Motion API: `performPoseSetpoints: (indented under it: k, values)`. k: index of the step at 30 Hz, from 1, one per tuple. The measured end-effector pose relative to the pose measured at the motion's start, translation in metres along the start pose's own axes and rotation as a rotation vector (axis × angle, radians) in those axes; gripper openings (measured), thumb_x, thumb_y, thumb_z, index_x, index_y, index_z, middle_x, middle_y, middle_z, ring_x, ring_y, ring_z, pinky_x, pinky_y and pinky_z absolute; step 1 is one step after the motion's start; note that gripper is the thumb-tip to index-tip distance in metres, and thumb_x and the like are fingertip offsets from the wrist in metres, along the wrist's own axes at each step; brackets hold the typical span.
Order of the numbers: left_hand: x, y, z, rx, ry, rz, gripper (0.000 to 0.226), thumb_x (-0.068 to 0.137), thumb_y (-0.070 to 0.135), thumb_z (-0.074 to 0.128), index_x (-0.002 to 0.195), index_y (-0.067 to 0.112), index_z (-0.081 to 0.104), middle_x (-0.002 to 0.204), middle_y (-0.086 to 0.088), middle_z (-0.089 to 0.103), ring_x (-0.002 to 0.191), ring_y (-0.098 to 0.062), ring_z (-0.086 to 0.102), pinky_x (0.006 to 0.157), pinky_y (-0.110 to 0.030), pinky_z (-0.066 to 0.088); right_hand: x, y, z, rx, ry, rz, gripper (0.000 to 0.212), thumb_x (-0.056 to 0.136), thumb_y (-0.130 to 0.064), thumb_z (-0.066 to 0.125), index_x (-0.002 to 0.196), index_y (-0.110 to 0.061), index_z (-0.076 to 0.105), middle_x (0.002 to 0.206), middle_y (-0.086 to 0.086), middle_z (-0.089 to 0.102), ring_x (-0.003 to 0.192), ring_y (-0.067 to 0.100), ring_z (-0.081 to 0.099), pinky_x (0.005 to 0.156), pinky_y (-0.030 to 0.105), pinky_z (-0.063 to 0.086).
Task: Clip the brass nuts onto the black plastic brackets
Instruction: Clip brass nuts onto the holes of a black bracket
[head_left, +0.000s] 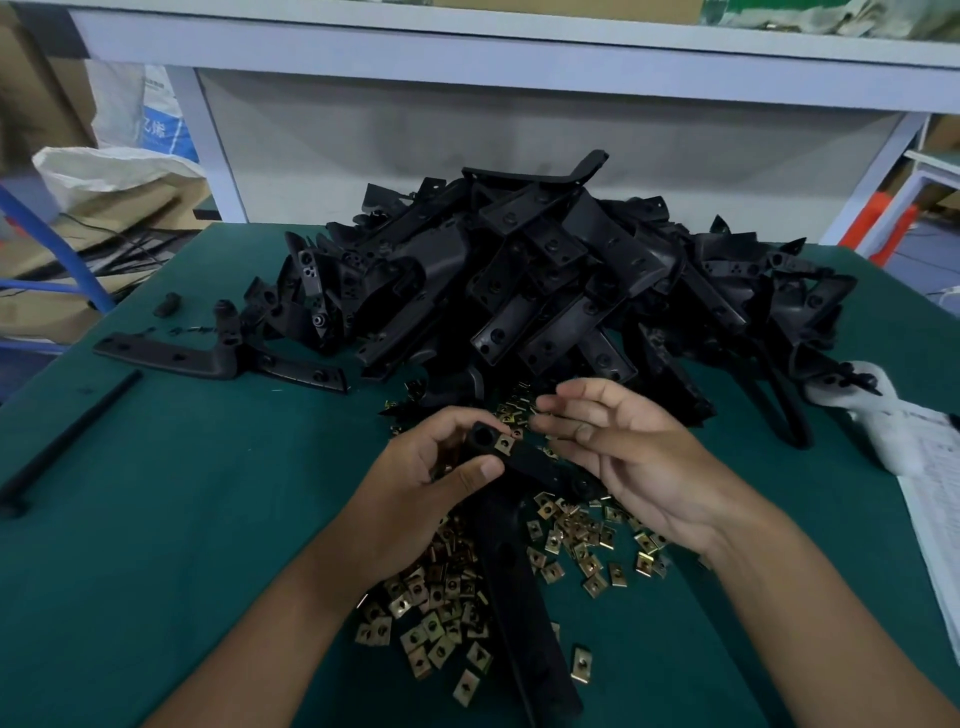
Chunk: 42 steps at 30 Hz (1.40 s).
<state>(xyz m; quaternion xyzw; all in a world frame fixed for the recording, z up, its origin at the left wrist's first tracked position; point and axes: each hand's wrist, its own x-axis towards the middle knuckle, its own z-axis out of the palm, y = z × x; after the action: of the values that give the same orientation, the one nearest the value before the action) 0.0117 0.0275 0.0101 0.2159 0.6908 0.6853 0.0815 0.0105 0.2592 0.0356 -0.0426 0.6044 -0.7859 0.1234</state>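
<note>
One bracket (519, 525) lies near the table's (156, 519) near edge, its upper end gripped by the left hand (415, 483), a nut (504, 442) seated there. Right hand (623, 447) hovers, fingers (576, 392) loosely spread, holding nothing evident. Loose nuts (441, 597) surround it. Judged: bracket light, rigid; nuts small, springy, best pinched by their edges.

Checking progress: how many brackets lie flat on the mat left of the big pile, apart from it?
2: one L-shaped bracket nearest the left edge, and a second bracket just right of it, touching the pile. Others may be hidden in the pile.
</note>
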Motion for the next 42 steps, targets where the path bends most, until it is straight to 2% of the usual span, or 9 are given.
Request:
performPoseSetpoints:
  k: [3,9,12,16,19,24,30,35,42]
  values:
    - [0.001,0.001,0.000,-0.021,0.022,0.013,0.020,0.094,0.029,0.070,0.113,0.032,0.069,0.107,0.007,0.073,0.102,-0.010,0.069,0.083,-0.019,0.053,0.001,0.000,0.001,0.046,0.007,0.021,0.038,0.098,0.014,0.045,0.131,-0.003,0.054,0.126,0.017,0.069,0.118,0.028,0.066,0.090,0.030,0.058]
    - [0.002,0.002,-0.002,-0.089,0.034,-0.002,0.018,0.093,0.028,0.067,0.111,0.026,0.066,0.099,0.009,0.069,0.096,-0.009,0.066,0.082,-0.021,0.053,0.000,-0.003,0.005,0.039,0.045,0.057,0.047,0.086,-0.011,0.063,0.132,-0.006,0.053,0.118,0.016,0.073,0.111,0.025,0.070,0.084,0.030,0.061]
    - [0.002,0.001,-0.001,-0.071,0.007,-0.022,0.017,0.093,0.029,0.066,0.111,0.028,0.066,0.097,0.006,0.066,0.093,-0.011,0.064,0.080,-0.022,0.052,-0.001,-0.006,0.007,0.001,0.085,0.048,0.042,0.085,-0.018,0.064,0.125,-0.006,0.057,0.110,0.015,0.076,0.099,0.021,0.074,0.076,0.022,0.059]
    - [0.001,0.000,0.001,-0.108,0.002,-0.030,0.021,0.095,0.025,0.066,0.115,0.022,0.065,0.099,0.006,0.070,0.095,-0.010,0.067,0.079,-0.018,0.053,0.000,-0.005,0.008,-0.031,0.069,-0.011,0.016,0.085,-0.021,0.067,0.099,-0.013,0.069,0.095,0.009,0.076,0.081,0.010,0.069,0.062,0.016,0.053]
    - [0.001,0.001,0.001,-0.157,0.036,-0.036,0.027,0.094,0.029,0.066,0.120,0.021,0.064,0.105,0.005,0.071,0.099,-0.010,0.068,0.081,-0.019,0.053,0.000,-0.002,0.007,-0.020,0.037,-0.064,0.012,0.083,-0.023,0.071,0.093,-0.021,0.076,0.071,-0.004,0.057,0.070,0.004,0.056,0.059,0.015,0.047]
    - [0.000,0.002,0.000,-0.270,0.064,-0.072,0.029,0.096,0.031,0.062,0.125,0.031,0.064,0.111,-0.001,0.071,0.102,-0.016,0.068,0.083,-0.023,0.054,0.001,-0.002,0.006,-0.009,0.037,-0.044,0.017,0.086,-0.020,0.066,0.098,-0.022,0.079,0.089,-0.002,0.071,0.076,0.003,0.060,0.059,0.017,0.047]
    - [0.001,0.001,0.002,-0.263,0.073,-0.098,0.030,0.091,0.029,0.065,0.120,0.036,0.064,0.106,-0.002,0.069,0.097,-0.015,0.067,0.082,-0.024,0.056,0.000,-0.001,0.010,-0.038,0.045,-0.009,0.019,0.087,-0.018,0.065,0.104,-0.011,0.066,0.099,0.009,0.076,0.074,0.006,0.062,0.058,0.017,0.048]
    - [0.000,0.003,0.004,-0.161,0.092,-0.056,0.039,0.080,0.026,0.080,0.114,0.034,0.064,0.095,0.001,0.066,0.082,-0.011,0.066,0.073,-0.024,0.058,-0.003,0.004,0.018,-0.137,0.038,-0.018,0.018,0.081,-0.025,0.070,0.096,-0.015,0.071,0.075,-0.001,0.056,0.069,0.008,0.050,0.056,0.018,0.043]
    - [0.001,0.004,0.005,-0.133,0.122,-0.009,0.034,0.076,0.027,0.082,0.105,0.031,0.065,0.085,0.006,0.065,0.074,-0.008,0.064,0.066,-0.022,0.056,-0.004,0.007,0.024,-0.163,-0.008,-0.009,0.008,0.080,-0.025,0.073,0.088,-0.024,0.074,0.080,-0.002,0.067,0.071,0.008,0.058,0.058,0.019,0.043]
